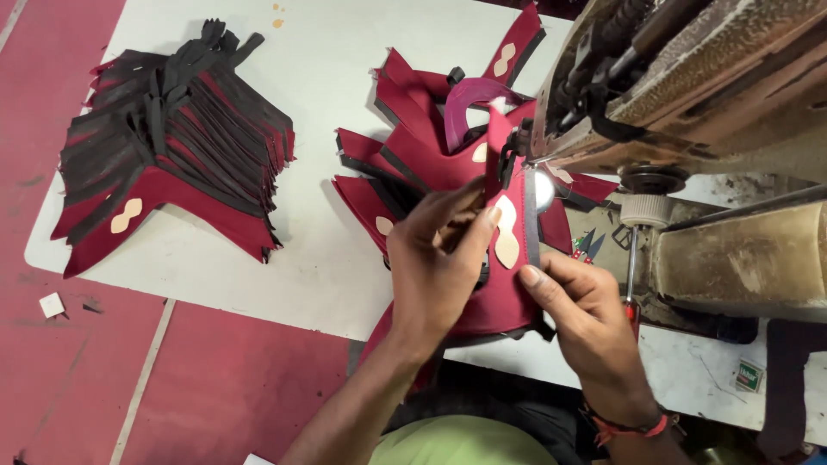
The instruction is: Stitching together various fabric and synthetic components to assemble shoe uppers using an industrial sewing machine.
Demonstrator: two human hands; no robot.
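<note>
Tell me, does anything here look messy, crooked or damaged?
Mostly the worn sewing machine: its beige casing looks grimy and chipped. The loose dark-red fabric pieces behind the left hand lie scattered at odd angles, unlike the neat fanned stack of red-and-black pieces. Small scraps lie on the red floor. Nothing looks torn.

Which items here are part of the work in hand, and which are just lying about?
In hand:
- maroon piece with cream patch, held by left hand and right hand
- sewing machine, piece at its needle area

Lying about:
- fanned stack of maroon and black pieces
- loose maroon pieces behind the hands
- snips
- white table
</note>
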